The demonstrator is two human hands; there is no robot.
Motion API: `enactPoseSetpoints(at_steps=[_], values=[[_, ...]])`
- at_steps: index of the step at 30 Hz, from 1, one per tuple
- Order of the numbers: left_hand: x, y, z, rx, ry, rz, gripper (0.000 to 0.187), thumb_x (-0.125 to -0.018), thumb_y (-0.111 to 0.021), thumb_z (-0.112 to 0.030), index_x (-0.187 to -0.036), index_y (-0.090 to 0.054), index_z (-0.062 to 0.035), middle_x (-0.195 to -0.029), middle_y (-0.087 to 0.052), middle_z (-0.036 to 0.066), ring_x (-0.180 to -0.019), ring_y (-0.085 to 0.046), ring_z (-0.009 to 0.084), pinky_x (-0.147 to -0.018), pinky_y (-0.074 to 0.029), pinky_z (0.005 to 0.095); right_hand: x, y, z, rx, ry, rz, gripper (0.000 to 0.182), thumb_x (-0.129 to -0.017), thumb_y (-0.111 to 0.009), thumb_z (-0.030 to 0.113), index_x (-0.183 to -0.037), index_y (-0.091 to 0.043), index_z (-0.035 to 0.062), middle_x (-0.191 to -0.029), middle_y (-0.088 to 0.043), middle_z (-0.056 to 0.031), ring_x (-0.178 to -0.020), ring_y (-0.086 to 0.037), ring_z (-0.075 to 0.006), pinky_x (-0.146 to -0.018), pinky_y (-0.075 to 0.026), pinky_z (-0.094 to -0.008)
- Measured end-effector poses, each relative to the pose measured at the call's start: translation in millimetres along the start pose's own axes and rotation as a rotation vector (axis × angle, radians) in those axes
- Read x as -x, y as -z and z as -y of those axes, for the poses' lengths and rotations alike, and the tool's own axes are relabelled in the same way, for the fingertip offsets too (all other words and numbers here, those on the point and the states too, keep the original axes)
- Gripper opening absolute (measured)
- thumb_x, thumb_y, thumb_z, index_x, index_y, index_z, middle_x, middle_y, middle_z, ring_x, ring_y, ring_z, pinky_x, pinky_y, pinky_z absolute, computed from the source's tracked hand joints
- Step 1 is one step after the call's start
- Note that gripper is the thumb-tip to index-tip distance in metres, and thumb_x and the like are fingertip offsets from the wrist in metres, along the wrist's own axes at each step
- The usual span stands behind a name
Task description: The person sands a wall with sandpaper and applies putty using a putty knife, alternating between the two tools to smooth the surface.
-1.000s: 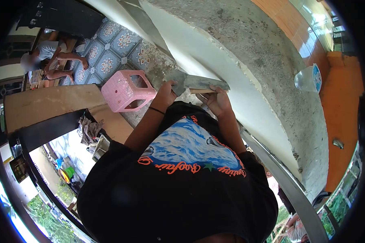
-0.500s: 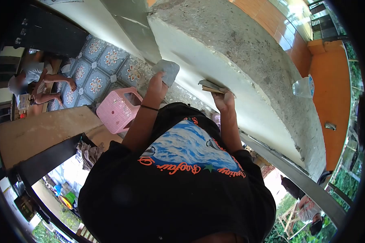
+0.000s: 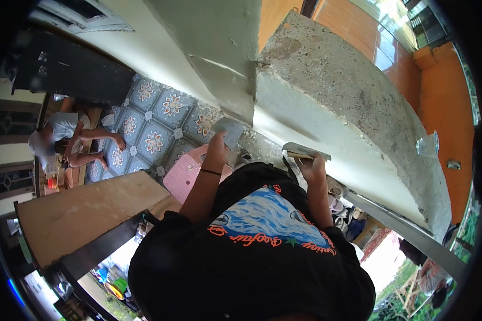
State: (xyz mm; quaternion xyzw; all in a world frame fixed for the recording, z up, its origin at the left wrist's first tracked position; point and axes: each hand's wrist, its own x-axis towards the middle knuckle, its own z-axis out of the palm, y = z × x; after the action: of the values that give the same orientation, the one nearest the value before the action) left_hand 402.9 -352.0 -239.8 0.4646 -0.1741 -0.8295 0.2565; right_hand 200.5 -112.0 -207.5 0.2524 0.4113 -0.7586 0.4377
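Observation:
My left hand (image 3: pixel 216 148) is closed on the edge of a thin grey flat plate (image 3: pixel 228 131), held out over the floor near the foot of a pillar. My right hand (image 3: pixel 313 168) grips a flat trowel (image 3: pixel 307 150) with a grey blade and a tan, wood-like bar under it. The trowel is seen nearly edge-on and overlaps the lower part of the pale low wall (image 3: pixel 326 125) in this view. A rough grey concrete ledge (image 3: pixel 353 80) tops this wall.
A pink plastic stool (image 3: pixel 186 175) stands close by my left forearm. A clear cup (image 3: pixel 427 144) sits on the ledge. Shoes (image 3: pixel 341 211) lie below my right arm. A seated person (image 3: pixel 64 134) is at the left, beyond the brown board (image 3: pixel 93 214); patterned tiles (image 3: pixel 152 140) cover the floor.
My view has swung, so the wall, stool and floor appear farther right and lower. The trowel's blade is now more edge-on. Both hands keep their holds.

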Motion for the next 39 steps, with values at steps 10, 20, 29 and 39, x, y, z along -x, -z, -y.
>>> enactPoseSetpoints(at_steps=[10,20,29,39], values=[[-19,-20,-19,0.063,-0.047,-0.128,0.038,-0.083,-0.044,-0.003,-0.12,-0.042,0.0034,-0.116,-0.053,0.016,-0.11,-0.054,0.0286,-0.097,-0.044,0.0394,-17,-68,22,0.172,-0.074,0.16,0.032,-0.091,-0.031,0.013,-0.117,-0.044,0.0002,-0.116,-0.051,-0.0187,-0.113,-0.048,-0.033,-0.092,-0.039,-0.0494],[-34,-17,-47,-0.205,-0.171,0.068,0.036,-0.083,-0.044,-0.002,-0.119,-0.043,0.0032,-0.116,-0.053,0.017,-0.109,-0.054,0.0302,-0.096,-0.044,0.0399,-45,-56,9,0.16,-0.103,0.174,0.027,-0.091,-0.043,0.013,-0.115,-0.046,0.0019,-0.114,-0.052,-0.015,-0.103,-0.052,-0.0285,-0.092,-0.04,-0.0449],[-49,-31,-113,-1.693,-0.829,0.676,0.024,-0.074,-0.053,0.005,-0.097,-0.057,0.0036,-0.097,-0.06,0.023,-0.095,-0.059,0.0334,-0.084,-0.045,0.0372,-61,-64,-22,0.077,0.04,0.043,0.029,-0.087,-0.043,0.012,-0.114,-0.045,0.0004,-0.112,-0.053,-0.0165,-0.106,-0.051,-0.0297,-0.092,-0.039,-0.0454],[-92,-33,-215,-1.375,0.021,0.621,0.033,-0.083,-0.049,-0.021,-0.098,-0.061,0.0055,-0.092,-0.063,0.013,-0.084,-0.058,0.0189,-0.079,-0.043,0.0295,-41,-160,-84,-0.074,0.438,-0.347,0.028,-0.088,-0.039,0.011,-0.11,-0.045,-0.0054,-0.104,-0.053,-0.0176,-0.102,-0.057,-0.0308,-0.081,-0.05,-0.0443]])
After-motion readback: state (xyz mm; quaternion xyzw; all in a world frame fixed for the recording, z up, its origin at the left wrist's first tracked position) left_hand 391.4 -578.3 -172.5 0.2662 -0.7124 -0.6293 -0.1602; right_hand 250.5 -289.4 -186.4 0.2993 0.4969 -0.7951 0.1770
